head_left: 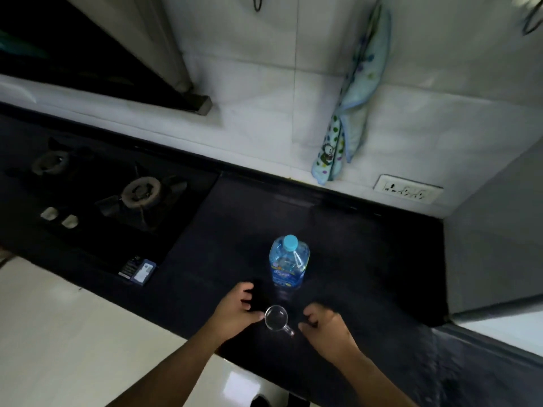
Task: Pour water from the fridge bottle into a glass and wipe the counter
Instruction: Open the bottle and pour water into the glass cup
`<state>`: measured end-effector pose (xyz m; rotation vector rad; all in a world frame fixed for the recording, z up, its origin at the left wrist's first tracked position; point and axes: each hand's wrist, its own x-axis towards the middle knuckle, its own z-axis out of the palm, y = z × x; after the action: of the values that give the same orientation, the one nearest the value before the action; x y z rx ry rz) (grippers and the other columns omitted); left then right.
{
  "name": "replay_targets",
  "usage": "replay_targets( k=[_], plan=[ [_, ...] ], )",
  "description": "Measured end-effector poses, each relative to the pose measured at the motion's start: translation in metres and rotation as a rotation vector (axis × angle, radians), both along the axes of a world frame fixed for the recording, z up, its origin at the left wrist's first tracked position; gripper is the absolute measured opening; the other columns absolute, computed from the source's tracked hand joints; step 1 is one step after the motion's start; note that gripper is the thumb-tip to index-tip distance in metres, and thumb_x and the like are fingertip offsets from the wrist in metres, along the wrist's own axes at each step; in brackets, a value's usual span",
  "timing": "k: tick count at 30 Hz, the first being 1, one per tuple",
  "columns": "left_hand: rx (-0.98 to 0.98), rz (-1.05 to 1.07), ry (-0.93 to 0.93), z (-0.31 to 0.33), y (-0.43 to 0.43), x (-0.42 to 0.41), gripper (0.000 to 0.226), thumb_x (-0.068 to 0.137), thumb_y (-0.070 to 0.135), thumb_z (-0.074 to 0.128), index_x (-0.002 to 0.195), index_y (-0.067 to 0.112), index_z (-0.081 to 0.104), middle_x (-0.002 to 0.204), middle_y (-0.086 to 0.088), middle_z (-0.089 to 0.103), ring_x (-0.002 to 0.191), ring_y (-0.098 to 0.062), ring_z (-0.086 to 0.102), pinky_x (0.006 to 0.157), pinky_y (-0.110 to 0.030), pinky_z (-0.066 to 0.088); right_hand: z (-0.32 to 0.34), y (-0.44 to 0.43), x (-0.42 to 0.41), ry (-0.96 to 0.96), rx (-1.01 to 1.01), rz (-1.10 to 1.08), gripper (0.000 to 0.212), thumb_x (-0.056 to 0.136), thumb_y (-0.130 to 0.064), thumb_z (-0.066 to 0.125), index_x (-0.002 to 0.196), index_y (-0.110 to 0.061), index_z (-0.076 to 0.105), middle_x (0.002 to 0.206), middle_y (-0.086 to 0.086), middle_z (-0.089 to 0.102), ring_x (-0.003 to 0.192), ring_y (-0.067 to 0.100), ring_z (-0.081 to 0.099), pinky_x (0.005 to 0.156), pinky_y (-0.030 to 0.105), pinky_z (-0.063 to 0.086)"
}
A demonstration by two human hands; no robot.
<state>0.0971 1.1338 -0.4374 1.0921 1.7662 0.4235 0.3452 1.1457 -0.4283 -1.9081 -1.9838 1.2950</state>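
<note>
My left hand [236, 309] touched the glass [276, 318] by the counter [367, 259] edge, grip unclear; my right hand [326, 326] hung loosely curled, empty. With the capped bottle [289, 264] just behind, a careless reach might have toppled either.

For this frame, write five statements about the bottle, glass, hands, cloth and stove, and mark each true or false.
1. The bottle has its blue cap on. True.
2. The glass lies on its side. False: it stands upright on the counter, between the left hand and the right hand.
3. A cloth hangs on the wall behind the counter. True.
4. The right hand holds the bottle. False: the bottle stands alone, beyond both hands.
5. The stove is right of the bottle. False: it is to the left.
</note>
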Motion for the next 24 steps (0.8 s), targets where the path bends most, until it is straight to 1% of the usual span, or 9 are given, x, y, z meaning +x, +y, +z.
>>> replay_targets(
  k=[4, 8, 10, 12, 14, 17, 18, 20, 24],
  plan=[
    [0.073, -0.008, -0.027, 0.029, 0.043, 0.004, 0.087, 0.069, 0.024, 0.091, 0.141, 0.029, 0.043, 0.130, 0.004, 0.054, 0.109, -0.012, 0.059, 0.084, -0.019, 0.048, 0.036, 0.033, 0.006, 0.147, 0.015, -0.187, 0.007, 0.088, -0.029, 0.071, 0.094, -0.024, 0.068, 0.082, -0.008, 0.069, 0.073, 0.004, 0.065, 0.065, 0.016, 0.051],
    [0.121, -0.154, -0.054, 0.045, 0.081, 0.015, 0.104, 0.057, 0.031, 0.094, 0.146, 0.030, 0.039, 0.139, 0.011, 0.050, 0.124, -0.011, 0.054, 0.107, -0.036, 0.048, 0.069, 0.060, 0.003, 0.249, 0.083, -0.261, 0.002, 0.090, -0.029, 0.068, 0.090, -0.030, 0.067, 0.081, -0.009, 0.071, 0.072, 0.006, 0.068, 0.068, 0.022, 0.055],
    [0.148, -0.222, -0.085, 0.047, 0.092, 0.021, 0.099, 0.058, 0.025, 0.093, 0.143, 0.031, 0.043, 0.134, 0.011, 0.057, 0.118, -0.005, 0.058, 0.106, -0.034, 0.049, 0.084, 0.066, -0.002, 0.298, 0.138, -0.294, 0.003, 0.091, -0.027, 0.067, 0.089, -0.028, 0.067, 0.078, -0.007, 0.070, 0.070, 0.009, 0.068, 0.067, 0.026, 0.058],
    [0.152, -0.274, -0.118, 0.046, 0.101, 0.024, 0.095, 0.059, 0.020, 0.091, 0.140, 0.035, 0.043, 0.128, 0.010, 0.062, 0.114, -0.005, 0.063, 0.101, -0.031, 0.052, 0.100, 0.069, -0.011, 0.342, 0.219, -0.317, 0.004, 0.093, -0.025, 0.065, 0.089, -0.023, 0.066, 0.075, -0.004, 0.067, 0.065, 0.006, 0.063, 0.059, 0.020, 0.054],
    [0.150, -0.310, -0.148, 0.045, 0.105, 0.025, 0.092, 0.058, 0.023, 0.090, 0.136, 0.040, 0.044, 0.124, 0.011, 0.064, 0.111, -0.006, 0.066, 0.097, -0.033, 0.055, 0.111, 0.071, -0.022, 0.335, 0.284, -0.292, 0.007, 0.095, -0.028, 0.063, 0.095, -0.020, 0.064, 0.075, -0.002, 0.065, 0.062, 0.002, 0.058, 0.055, 0.016, 0.049],
    [0.139, -0.366, -0.158, 0.042, 0.109, 0.020, 0.085, 0.060, 0.023, 0.088, 0.132, 0.041, 0.047, 0.117, 0.010, 0.067, 0.106, -0.004, 0.068, 0.091, -0.028, 0.057, 0.119, 0.075, -0.041, 0.228, 0.334, -0.205, 0.023, 0.095, -0.044, 0.057, 0.109, -0.027, 0.058, 0.083, -0.003, 0.065, 0.070, 0.005, 0.062, 0.058, 0.019, 0.050],
    [0.147, -0.364, -0.164, 0.039, 0.110, 0.017, 0.083, 0.061, 0.021, 0.088, 0.131, 0.040, 0.049, 0.115, 0.009, 0.068, 0.104, -0.003, 0.069, 0.088, -0.025, 0.057, 0.121, 0.075, -0.048, 0.165, 0.358, -0.165, 0.026, 0.094, -0.047, 0.056, 0.111, -0.027, 0.057, 0.087, -0.003, 0.065, 0.074, 0.007, 0.063, 0.061, 0.024, 0.053],
    [0.161, -0.392, -0.162, 0.038, 0.112, 0.012, 0.078, 0.062, 0.016, 0.089, 0.127, 0.039, 0.052, 0.109, 0.006, 0.070, 0.098, 0.001, 0.069, 0.080, -0.019, 0.056, 0.127, 0.078, -0.064, -0.021, 0.425, -0.094, 0.030, 0.094, -0.048, 0.055, 0.109, -0.022, 0.054, 0.091, -0.001, 0.066, 0.078, 0.015, 0.065, 0.067, 0.034, 0.056],
    [0.197, -0.454, -0.146, 0.035, 0.119, 0.006, 0.069, 0.060, 0.017, 0.090, 0.114, 0.042, 0.055, 0.100, 0.006, 0.072, 0.090, 0.002, 0.069, 0.075, -0.020, 0.054, 0.136, 0.085, -0.089, -0.386, 0.449, -0.030, 0.038, 0.097, -0.051, 0.048, 0.113, -0.017, 0.046, 0.096, 0.005, 0.068, 0.080, 0.025, 0.067, 0.068, 0.037, 0.054]
  ],
)
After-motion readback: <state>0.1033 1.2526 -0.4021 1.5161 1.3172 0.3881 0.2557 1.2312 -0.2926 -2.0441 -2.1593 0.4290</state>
